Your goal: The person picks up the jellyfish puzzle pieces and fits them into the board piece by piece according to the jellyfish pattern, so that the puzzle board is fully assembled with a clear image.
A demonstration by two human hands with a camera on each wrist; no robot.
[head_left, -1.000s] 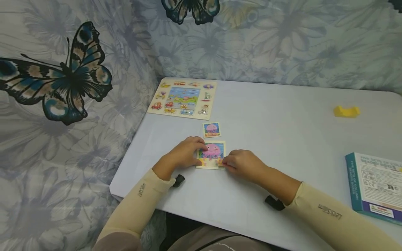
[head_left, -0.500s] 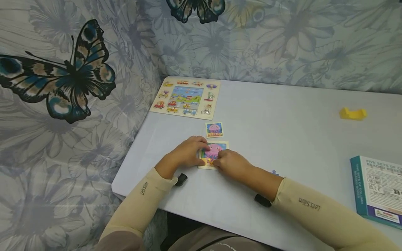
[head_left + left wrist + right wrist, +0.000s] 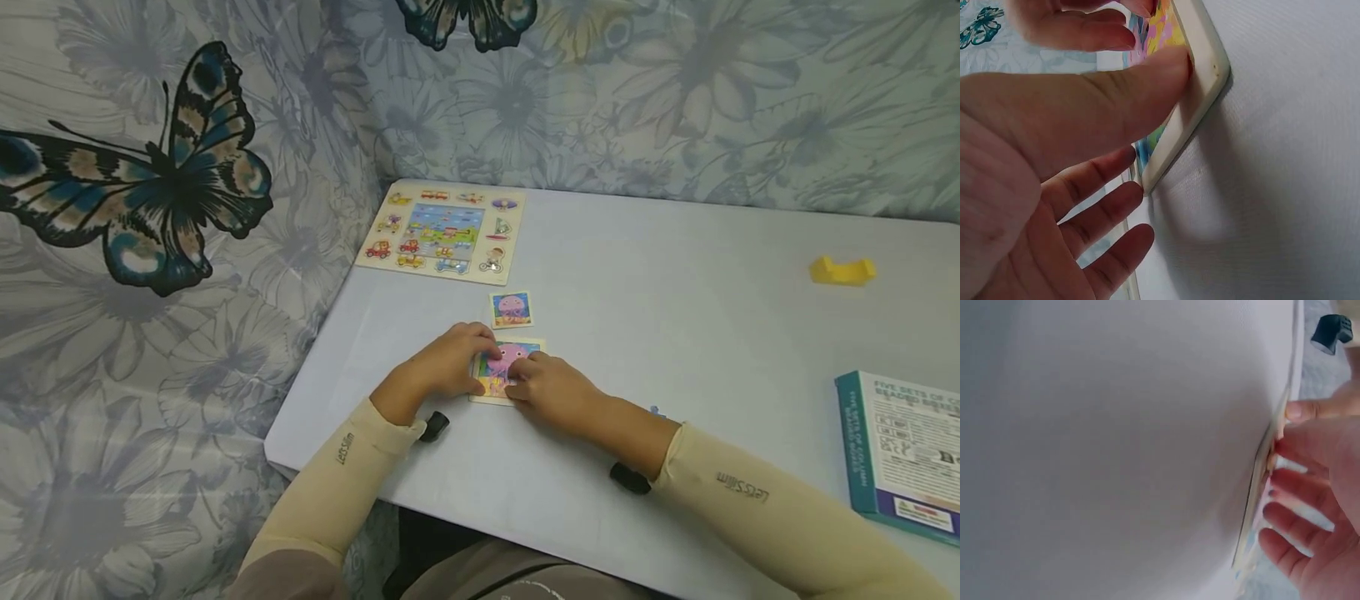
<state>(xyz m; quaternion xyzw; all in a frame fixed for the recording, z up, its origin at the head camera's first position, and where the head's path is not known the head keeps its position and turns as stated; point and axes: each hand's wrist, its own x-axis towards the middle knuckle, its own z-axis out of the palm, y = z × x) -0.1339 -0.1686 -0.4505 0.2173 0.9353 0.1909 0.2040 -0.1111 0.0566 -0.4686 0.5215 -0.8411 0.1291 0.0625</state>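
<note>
A small square puzzle board with a pink sea-creature picture lies flat on the white table. My left hand holds its left side, the thumb by the lower corner and the forefinger over the picture. In the left wrist view, that thumb lies on the board's pale frame and picture edge. From the right, my right hand pinches a small pale puzzle piece against the lower part of the picture; its fingers hide most of it. A smaller card with a similar picture lies just beyond the board.
A larger vehicle puzzle board lies at the back left corner. A yellow curved block sits at the far right, with a teal and white box nearer. A small blue thing shows behind my right forearm.
My right hand has moved left from the board's lower right edge onto the middle of the picture, shifting slightly in the last half second. My left hand keeps its place on the board.
</note>
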